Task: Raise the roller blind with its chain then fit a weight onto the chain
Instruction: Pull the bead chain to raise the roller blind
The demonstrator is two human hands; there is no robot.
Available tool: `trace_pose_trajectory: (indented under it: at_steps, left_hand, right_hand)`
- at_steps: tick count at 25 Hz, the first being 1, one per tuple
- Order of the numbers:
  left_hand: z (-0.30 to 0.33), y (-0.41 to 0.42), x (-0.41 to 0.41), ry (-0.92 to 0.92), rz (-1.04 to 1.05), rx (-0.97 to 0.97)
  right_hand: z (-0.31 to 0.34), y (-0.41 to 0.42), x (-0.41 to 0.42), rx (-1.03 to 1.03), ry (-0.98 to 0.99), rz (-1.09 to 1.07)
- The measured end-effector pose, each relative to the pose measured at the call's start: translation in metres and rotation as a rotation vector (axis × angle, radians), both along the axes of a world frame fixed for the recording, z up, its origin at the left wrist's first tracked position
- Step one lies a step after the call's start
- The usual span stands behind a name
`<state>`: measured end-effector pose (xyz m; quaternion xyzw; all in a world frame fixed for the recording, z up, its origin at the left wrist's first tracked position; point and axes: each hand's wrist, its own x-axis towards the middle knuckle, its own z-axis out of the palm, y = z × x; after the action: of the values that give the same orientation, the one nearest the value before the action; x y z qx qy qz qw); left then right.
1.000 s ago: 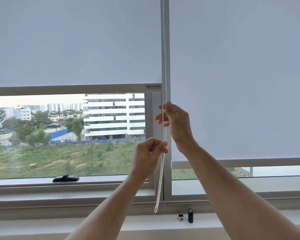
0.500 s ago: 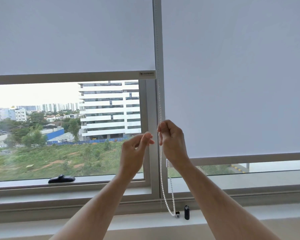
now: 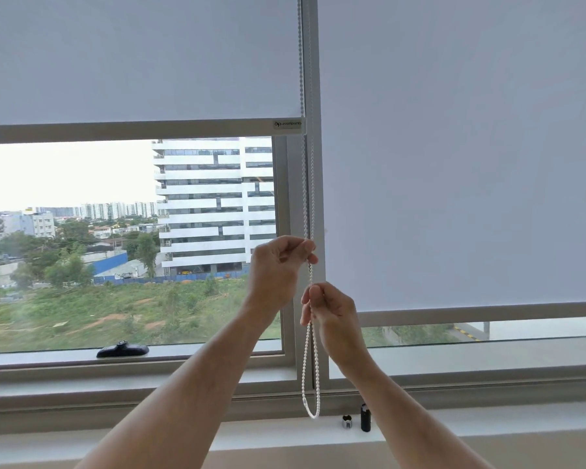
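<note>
Pale grey roller blind (image 3: 139,59), white beaded chain (image 3: 306,367), black weight (image 3: 365,418), black window handle (image 3: 122,350), white sill (image 3: 271,434)

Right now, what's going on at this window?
A person is working the bead chain of the left roller blind, both hands pinched on it: the left hand higher, the right hand just below. The blind's bottom bar sits well above the sill, with the view open under it. The blind on the right hangs lower. Two small dark pieces, perhaps the weight, stand on the sill untouched.
</note>
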<state>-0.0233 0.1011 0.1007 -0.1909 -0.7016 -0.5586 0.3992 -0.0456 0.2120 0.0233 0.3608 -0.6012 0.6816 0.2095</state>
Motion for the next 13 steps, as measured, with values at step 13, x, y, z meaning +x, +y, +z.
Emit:
trace_pose_trajectory:
  at_steps: [13]
  left_hand:
    - [-0.059,0.002,0.006,-0.024,0.063,-0.12]
  right_hand:
    - [0.112,-0.001,-0.003,-0.028,0.04,-0.17]
